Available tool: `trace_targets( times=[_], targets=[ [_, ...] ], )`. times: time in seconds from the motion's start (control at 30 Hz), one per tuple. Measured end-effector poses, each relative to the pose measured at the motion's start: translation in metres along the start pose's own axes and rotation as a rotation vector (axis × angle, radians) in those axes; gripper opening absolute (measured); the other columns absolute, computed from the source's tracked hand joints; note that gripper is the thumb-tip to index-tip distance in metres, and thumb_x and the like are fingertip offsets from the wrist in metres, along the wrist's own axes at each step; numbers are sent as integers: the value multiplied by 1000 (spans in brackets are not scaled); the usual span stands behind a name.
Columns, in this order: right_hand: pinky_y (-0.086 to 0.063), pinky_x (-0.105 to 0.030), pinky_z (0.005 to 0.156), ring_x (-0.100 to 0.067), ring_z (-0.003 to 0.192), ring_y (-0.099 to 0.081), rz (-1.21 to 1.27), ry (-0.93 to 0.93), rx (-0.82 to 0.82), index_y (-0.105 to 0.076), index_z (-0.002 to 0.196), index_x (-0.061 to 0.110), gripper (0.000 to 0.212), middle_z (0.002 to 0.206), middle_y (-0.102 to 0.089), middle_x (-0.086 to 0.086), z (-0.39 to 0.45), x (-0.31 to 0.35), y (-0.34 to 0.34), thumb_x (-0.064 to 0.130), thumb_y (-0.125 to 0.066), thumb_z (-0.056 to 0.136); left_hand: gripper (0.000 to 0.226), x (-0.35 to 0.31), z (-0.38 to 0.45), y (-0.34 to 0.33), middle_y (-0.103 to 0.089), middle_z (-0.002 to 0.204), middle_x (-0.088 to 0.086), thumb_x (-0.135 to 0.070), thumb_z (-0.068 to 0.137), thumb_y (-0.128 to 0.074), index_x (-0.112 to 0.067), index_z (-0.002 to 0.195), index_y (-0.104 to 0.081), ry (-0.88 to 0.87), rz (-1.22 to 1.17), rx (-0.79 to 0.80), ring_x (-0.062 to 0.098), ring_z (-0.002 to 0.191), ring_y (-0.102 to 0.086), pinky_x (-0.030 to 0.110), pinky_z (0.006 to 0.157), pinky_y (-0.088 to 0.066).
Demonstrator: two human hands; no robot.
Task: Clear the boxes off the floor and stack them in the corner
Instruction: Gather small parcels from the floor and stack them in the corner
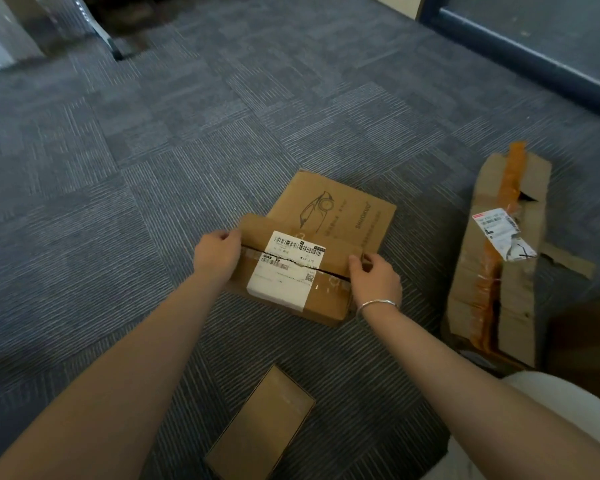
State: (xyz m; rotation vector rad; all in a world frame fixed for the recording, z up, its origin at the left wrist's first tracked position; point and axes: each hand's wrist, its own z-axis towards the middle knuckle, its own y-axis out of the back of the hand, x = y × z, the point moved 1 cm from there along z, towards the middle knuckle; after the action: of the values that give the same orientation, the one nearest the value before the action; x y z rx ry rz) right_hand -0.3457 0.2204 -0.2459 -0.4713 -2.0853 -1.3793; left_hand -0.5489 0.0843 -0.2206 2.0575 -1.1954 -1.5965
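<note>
On the grey carpet tiles (84, 188) nearest the person lies a small plain carton (262, 424), untouched, its long axis running from lower left to upper right. Beyond it, in the middle of the floor, sits the labelled box (291, 268), resting partly over a flat printed carton (333, 206) that pokes out behind it. The left hand (217, 252) curls its fingers over the box's left end, and the right hand (374, 278), a bangle at the wrist, pinches the right end at the split seam. The box's long axis runs left to right with a slight downward tilt toward the right, its torn shipping label (286, 268) facing up. The flaps look slit open, so the lift probably goes best with both palms squeezing the ends low, keeping the top level so the flaps do not spring. To the right, well apart, a long battered carton (499, 271) with orange tape points away from the person. Farther off, a dark baseboard (520, 60) lines the wall; which corner is meant cannot be told.
</note>
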Motion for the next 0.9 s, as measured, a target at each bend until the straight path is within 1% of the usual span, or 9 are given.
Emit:
trace_targets(
  times=[0.1,0.17,0.3,0.43,0.53,0.63,0.7,0.8,0.9],
  targets=[
    [-46,-40,92,-28,106,-61,24,4,-32,-63,115,18,38,113,-67,-5,20,-5,7,45,-48,94,27,-13,4,-19,-51,72,-5,-31,96,-50,-21,72,-56,8,-88,62,11,67,-45,30,65,-39],
    [-44,-40,94,-28,110,-59,41,5,-42,-62,120,16,40,117,-66,-5,31,-8,8,44,-49,95,24,-17,7,-32,-51,75,-7,-27,96,-52,-23,73,-56,23,-185,92,12,75,-47,30,78,-37],
    [-42,-42,102,-25,117,-55,172,-53,-51,-55,132,17,54,126,-61,-4,47,-20,4,52,-49,92,13,-19,15,-44,-59,96,-3,-27,94,-52,-20,92,-63,15,-265,80,18,100,-51,33,91,-38],
    [-39,-45,105,-26,114,-56,504,-286,-71,-61,123,16,56,123,-62,-8,54,-30,-4,57,-35,96,48,-8,14,-46,-52,136,3,-42,96,-48,-17,136,-52,59,-493,-59,21,124,-47,38,105,-34],
    [-32,-44,112,-30,130,-44,824,-593,86,-42,142,9,68,143,-46,-13,53,-44,-19,59,-34,96,74,13,5,-54,-39,151,3,-62,91,-41,-17,149,-34,291,-789,-12,23,138,-36,42,116,-24],
    [-35,-44,111,-29,129,-48,1007,-631,337,-44,141,15,77,142,-49,-13,44,-60,-46,71,-33,89,76,28,-8,-60,-33,154,10,-65,94,-33,-16,152,-27,399,-858,114,29,143,-28,47,119,-18],
    [-38,-45,109,-27,124,-52,970,-605,396,-49,139,18,79,137,-55,-11,35,-63,-55,74,-31,87,83,39,-13,-64,-31,155,12,-70,91,-34,-16,153,-25,443,-869,172,30,143,-27,49,118,-20],
    [-30,-44,112,-29,130,-47,895,-618,470,-40,145,14,88,143,-48,-11,24,-67,-60,77,-30,84,90,46,-13,-65,-30,155,13,-76,85,-38,-18,153,-25,454,-871,203,31,142,-28,52,117,-21],
    [-26,-46,113,-30,134,-42,852,-649,594,-32,149,12,93,150,-38,-13,8,-61,-63,78,-28,84,84,45,-18,-58,-47,143,13,-75,87,-33,-15,146,-39,418,-875,262,31,131,-42,44,106,-33]
  ],
)
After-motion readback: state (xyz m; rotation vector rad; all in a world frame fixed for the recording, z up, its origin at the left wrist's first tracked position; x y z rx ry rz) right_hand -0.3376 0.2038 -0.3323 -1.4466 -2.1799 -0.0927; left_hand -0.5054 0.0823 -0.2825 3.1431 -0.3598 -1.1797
